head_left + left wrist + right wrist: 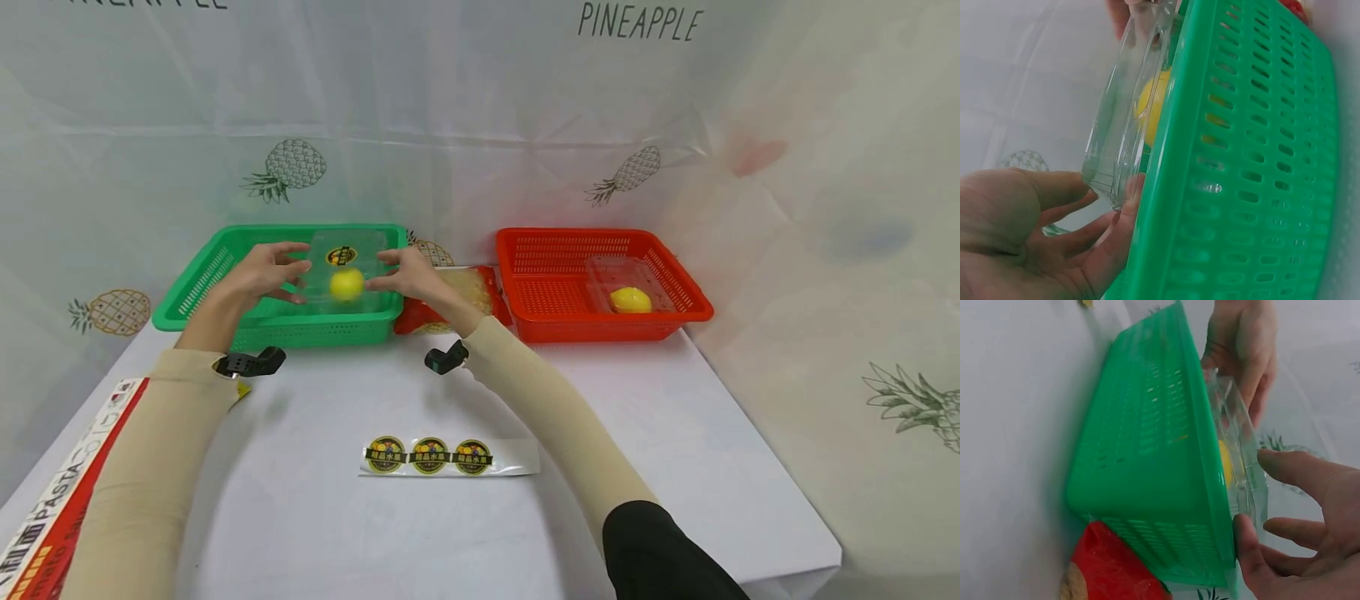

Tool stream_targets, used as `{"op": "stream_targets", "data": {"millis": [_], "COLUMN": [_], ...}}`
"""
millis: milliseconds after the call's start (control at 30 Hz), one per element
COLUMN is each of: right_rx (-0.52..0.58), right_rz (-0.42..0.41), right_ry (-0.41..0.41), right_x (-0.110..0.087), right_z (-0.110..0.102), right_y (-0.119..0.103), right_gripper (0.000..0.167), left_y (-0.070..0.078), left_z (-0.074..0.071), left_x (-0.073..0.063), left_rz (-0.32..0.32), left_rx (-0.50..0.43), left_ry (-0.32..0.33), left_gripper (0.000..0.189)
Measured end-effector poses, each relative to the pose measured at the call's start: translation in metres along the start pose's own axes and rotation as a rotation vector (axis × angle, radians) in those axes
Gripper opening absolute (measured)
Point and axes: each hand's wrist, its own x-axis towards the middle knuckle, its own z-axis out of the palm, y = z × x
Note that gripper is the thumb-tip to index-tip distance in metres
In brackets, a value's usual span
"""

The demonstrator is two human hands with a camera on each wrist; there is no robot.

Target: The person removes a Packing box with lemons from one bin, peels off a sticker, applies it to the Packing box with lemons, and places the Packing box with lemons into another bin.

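Note:
A clear plastic box (322, 250) with a round black-and-gold sticker (342, 256) on its lid and a round yellow fruit (347, 285) inside is at the rim of the green basket (315, 335). My left hand (264, 271) holds the box's left end, the thumb at the upper edge and fingers lower down in the left wrist view. At the opposite end my right hand (412, 277) has its thumb and fingers spread over the edges, as the right wrist view shows. The basket wall hides the box's lower part in both wrist views.
A red basket (600, 331) stands to the right, holding another clear box (600, 271) with a yellow fruit (631, 300). Between the baskets lies a red pasta bag (480, 287). A sticker strip (517, 457) lies in front; a pasta carton (75, 475) is at left.

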Motion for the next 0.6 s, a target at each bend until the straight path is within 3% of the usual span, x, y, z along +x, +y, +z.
{"op": "stream_targets", "data": {"millis": [600], "right_rx": [-0.232], "right_rz": [-0.002], "right_ry": [0.030], "right_x": [0.015], "right_z": [0.008], "right_y": [-0.002], "right_gripper": [0.071], "left_y": [-0.009], "left_z": [-0.001], "left_x": [0.015], "left_rz": [-0.033], "left_rx": [-0.005], "left_ry": [-0.011], "left_gripper": [0.060]}}
